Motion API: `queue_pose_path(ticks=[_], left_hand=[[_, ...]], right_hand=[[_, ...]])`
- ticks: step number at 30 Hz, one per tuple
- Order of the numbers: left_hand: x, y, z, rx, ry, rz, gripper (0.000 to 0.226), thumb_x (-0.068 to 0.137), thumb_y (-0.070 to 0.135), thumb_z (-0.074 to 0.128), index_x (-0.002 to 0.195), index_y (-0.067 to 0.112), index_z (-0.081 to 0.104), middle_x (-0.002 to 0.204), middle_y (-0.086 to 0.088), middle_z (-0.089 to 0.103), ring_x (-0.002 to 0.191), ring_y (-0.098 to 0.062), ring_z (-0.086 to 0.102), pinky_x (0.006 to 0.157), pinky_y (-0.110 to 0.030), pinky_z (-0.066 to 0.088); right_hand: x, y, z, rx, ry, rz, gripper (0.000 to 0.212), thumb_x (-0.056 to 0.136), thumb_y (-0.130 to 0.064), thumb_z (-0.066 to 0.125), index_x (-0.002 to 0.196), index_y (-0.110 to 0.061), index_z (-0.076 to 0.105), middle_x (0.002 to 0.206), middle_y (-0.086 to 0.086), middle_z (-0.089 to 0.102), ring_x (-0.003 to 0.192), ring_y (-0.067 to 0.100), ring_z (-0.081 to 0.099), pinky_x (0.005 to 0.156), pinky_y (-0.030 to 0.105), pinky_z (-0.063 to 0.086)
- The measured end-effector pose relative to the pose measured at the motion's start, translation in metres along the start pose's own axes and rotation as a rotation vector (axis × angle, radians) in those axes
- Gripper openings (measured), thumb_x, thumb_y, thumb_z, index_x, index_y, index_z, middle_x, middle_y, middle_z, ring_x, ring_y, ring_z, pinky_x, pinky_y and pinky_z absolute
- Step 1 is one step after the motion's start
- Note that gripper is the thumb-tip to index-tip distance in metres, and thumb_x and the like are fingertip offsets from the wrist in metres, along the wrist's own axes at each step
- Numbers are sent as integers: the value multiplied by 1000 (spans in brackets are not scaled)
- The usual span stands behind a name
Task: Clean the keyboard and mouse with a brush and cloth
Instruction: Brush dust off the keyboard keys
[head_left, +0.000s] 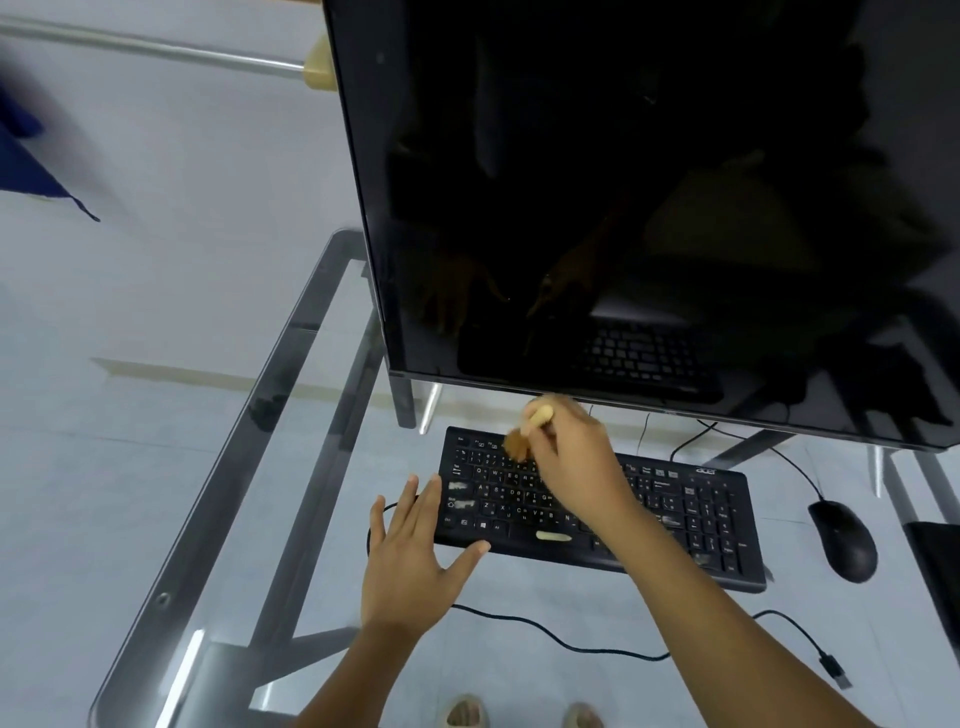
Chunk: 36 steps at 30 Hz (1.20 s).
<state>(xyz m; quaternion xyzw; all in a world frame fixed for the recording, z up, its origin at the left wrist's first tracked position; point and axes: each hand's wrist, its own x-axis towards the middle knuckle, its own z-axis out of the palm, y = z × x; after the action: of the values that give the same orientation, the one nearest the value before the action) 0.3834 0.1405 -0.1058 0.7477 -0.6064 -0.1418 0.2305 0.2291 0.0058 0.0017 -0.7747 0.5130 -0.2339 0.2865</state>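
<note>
The black keyboard lies flat on the glass table, set at a slight angle, its left end nearer the dark monitor that stands just behind it. Worn patches show on several keys, and a pale mark sits on the space bar.

The right hand is above the upper left part of the keyboard, fingers curled round the brush. The brush's pale wooden handle projects up from the grip toward the monitor's lower edge; its brown bristles point down and left onto the top key rows at the keyboard's left end. The brush is blurred, so whether the bristles touch the keys cannot be told for certain. The right forearm crosses over the keyboard's middle.

The left hand holds nothing. Its fingers are straight and spread, palm down, at the keyboard's front left corner. The fingertips overlap the left edge and the thumb tip lies against the front edge near the space bar; firm contact cannot be confirmed.

The black mouse rests on the table just to the right of the keyboard, apart from both hands. A black cable runs across the glass in front of the keyboard to a loose plug at the right. No cloth is identifiable.

Below the glass, two feet in sandals are visible on the floor.
</note>
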Motion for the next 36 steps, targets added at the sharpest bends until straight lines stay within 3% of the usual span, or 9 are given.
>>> queue_pose_path(ticks=[3,6,9,15,20,26,29,33,36], left_hand=[[1,-1,1,15,9,3,86,84,75,42,148,19,29,152,8,36,146,-7,10,119,-46,7],[0,-3,2,14,23,1,87,83,75,45,147,19,32,150,5,38,146,-8,14,119,-45,5],[0,-2,2,18,30,10,87,83,75,45,146,18,34,149,3,41,146,-10,17,119,-45,7],[-1,-5,5,16,35,-6,87,81,76,46,146,18,35,149,-2,41,145,-13,23,119,-48,12],[1,-3,5,1,39,2,86,81,73,48,145,17,34,147,0,45,145,-13,23,119,-49,12],[0,-3,6,8,40,-7,87,80,75,47,145,18,35,147,-2,44,144,-14,23,119,-48,11],[0,-2,5,14,41,-22,87,80,75,47,144,18,36,148,-4,43,144,-15,24,119,-48,12],[-2,-1,3,-3,33,-28,87,79,75,47,145,20,34,150,-2,40,145,-14,19,120,-47,9],[-1,-1,3,3,36,-23,86,80,75,48,145,20,35,150,-2,39,145,-12,17,120,-43,6]], right_hand=[[8,-7,-1,131,57,69,6,95,-13,55,98,-16,59,84,-10,66,73,-6,62,58,8,44],[11,-9,7,25,-137,40,6,96,-18,54,91,-19,57,83,-9,69,67,-5,61,55,10,43],[18,-13,8,72,30,39,6,95,-14,55,93,-16,60,89,-9,66,70,-8,59,59,5,41],[16,-22,25,-26,-91,-10,6,96,-18,54,96,-14,59,86,-2,65,73,7,62,64,24,52],[14,-11,12,140,22,90,6,95,-11,55,98,-12,60,79,-11,62,64,-12,57,54,6,41],[-1,3,8,90,130,86,7,95,-7,53,100,-10,57,87,-4,64,70,-4,59,58,5,42],[-7,1,9,57,-12,59,3,94,-9,54,93,-11,57,86,-5,64,69,-5,61,58,10,45],[-9,3,5,73,174,36,6,95,-10,53,99,-11,58,93,-4,60,76,4,59,65,13,45],[-8,5,1,90,-4,59,4,95,-15,54,95,-14,58,78,-4,62,65,8,60,56,17,47]])
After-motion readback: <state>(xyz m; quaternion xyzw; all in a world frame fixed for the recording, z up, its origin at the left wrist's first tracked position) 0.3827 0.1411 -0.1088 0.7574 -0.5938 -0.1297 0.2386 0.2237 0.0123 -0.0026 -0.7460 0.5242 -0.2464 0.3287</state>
